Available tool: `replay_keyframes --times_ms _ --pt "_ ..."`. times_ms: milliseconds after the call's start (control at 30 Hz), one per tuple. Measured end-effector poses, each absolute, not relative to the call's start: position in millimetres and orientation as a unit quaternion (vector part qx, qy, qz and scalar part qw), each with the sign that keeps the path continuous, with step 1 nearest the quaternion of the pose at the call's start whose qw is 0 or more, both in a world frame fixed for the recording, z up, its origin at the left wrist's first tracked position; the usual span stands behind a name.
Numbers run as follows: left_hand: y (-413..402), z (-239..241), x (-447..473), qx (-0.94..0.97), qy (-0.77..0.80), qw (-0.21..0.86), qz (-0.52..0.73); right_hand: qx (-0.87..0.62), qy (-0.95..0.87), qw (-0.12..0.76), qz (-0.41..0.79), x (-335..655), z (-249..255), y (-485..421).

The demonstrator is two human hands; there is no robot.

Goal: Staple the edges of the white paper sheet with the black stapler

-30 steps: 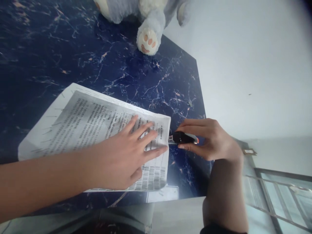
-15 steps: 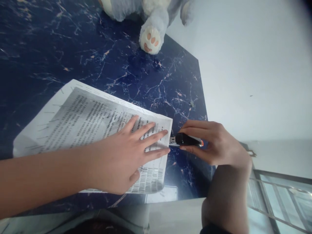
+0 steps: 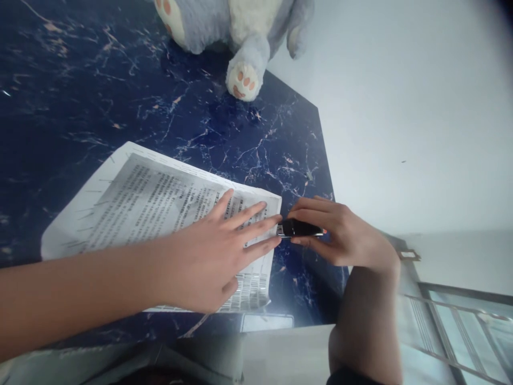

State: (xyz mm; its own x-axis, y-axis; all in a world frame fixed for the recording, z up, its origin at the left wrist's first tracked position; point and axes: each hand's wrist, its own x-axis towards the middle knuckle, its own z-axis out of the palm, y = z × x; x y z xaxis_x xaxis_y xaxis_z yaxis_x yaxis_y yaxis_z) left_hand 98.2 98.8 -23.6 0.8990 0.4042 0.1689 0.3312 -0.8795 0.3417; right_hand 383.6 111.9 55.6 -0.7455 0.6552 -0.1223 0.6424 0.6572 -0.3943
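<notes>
Black stapler (image 3: 303,228) sits in the R hand (image 3: 340,235), grip narrow: thumb on the near side, fingers on the far side, which I'd guess steadies it btwn them. Its metal nose meets the R edge of the printed paper (image 3: 160,184); on my feed I can't tell if any of that edge is inside its mouth. Both are on the blue marbled table (image 3: 224,125), paper slanted along the near edge, stapler just in from the R edge, so R forearm comes in from the side, prob. to keep off the page.

L hand (image 3: 208,256) is palm down on the paper, fingers wide, two fingertips right at its R edge by the nose; I'd judge that's to stop it sliding. Near R corner of the paper curls up a bit, prob. b/c no finger pins it. Thin dashes line the L and far margins, poss. staples. Flat white rectangle (image 3: 268,322), poss. a phone, is at the table's near edge. Plush toy (image 3: 208,24) sits by the far edge, well apart from both hands.
</notes>
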Motion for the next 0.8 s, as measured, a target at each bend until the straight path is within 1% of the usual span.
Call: replay_keyframes --times_ms 333,800 --pt "100.9 -27.0 103.9 0.959 0.205 0.185 0.069 -0.363 -0.907 0.020 0.215 379.8 58.0 109.7" --pt "103.8 -30.4 102.6 0.952 0.203 0.216 0.081 -0.386 -0.882 -0.013 0.270 383.2 55.9 117.4"
